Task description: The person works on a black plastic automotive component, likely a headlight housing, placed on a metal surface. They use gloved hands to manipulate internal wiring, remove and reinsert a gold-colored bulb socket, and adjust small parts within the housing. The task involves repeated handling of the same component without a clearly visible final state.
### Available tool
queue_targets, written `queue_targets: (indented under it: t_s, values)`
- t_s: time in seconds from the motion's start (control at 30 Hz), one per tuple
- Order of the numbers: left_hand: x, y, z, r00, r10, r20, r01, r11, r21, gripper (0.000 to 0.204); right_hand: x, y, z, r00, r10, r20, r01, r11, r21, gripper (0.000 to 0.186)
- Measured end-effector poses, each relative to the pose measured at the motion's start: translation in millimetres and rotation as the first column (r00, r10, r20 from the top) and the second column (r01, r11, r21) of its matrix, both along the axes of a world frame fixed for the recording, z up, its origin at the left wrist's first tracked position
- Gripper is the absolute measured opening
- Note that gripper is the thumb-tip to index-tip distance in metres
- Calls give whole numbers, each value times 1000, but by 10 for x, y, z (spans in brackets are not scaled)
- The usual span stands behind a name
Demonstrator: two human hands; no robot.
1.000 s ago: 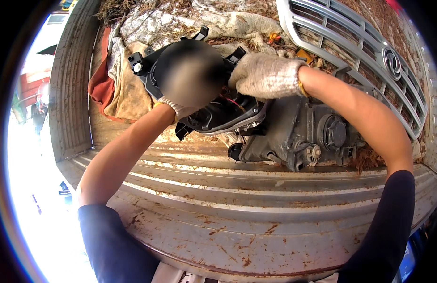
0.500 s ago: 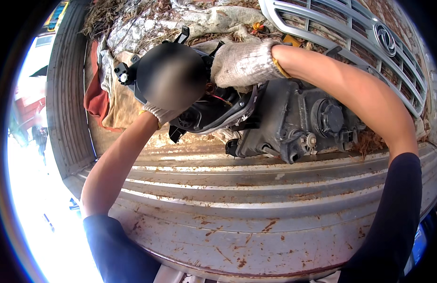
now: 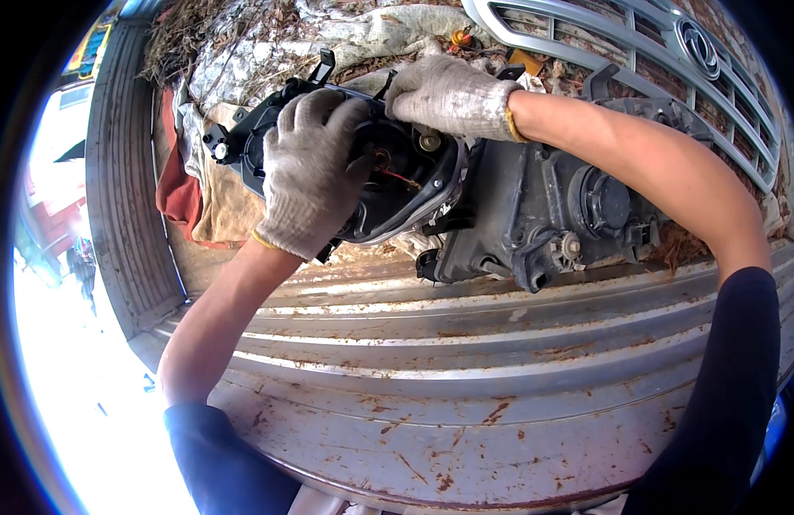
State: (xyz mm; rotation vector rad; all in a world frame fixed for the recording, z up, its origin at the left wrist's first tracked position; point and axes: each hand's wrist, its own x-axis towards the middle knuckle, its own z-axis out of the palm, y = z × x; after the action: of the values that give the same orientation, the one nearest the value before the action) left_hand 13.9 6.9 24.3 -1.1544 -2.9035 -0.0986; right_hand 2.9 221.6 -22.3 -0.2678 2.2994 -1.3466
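A black car headlight (image 3: 401, 210) lies with its back side up, and some thin red and yellow wires show in its round opening. Over its left half rests my left hand (image 3: 315, 167) in a dirty white knitted glove, fingers bent round the housing and thumb beside the opening. What lies under that palm is hidden. My right hand (image 3: 452, 96), gloved alike, grips the far right edge of the same headlight with curled fingertips. Just right of it sits a second headlight (image 3: 517, 215), dusty dark grey with a round rear cap (image 3: 604, 202), touched by neither hand.
Beneath everything is a ribbed, rust-spotted metal truck bed (image 3: 431, 403) with an upright left side wall (image 3: 126, 172). A silver car grille (image 3: 585, 43) leans at the far right. Dirty white sheeting (image 3: 388, 30), dry plant debris (image 3: 187, 43) and a red cloth (image 3: 175, 202) lie behind.
My right hand has shifted slightly up, staying at the headlight's far edge. The left forearm has moved a little right. A blurred patch covered most of my left hand before, which now shows plainly.
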Motion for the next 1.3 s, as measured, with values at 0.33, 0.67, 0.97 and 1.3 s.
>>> queue_targets:
  t_s: [0.33,0.67,0.97,1.3]
  values:
    - [-62,137,-15,984,-176,10,171,943,-287,13,-19,-47,-171,988,-42,-150,44,999,13,34]
    - [-105,159,-46,975,-218,43,219,911,-349,13,13,-33,-17,1000,0,-10,0,1000,-2,30]
    - [-121,186,-20,972,-212,105,236,893,-382,16,3,-83,-128,999,-33,-36,30,997,-65,27]
    - [-143,124,-41,965,-190,183,215,968,-129,18,-32,-113,-140,999,9,-52,-8,1000,23,28]
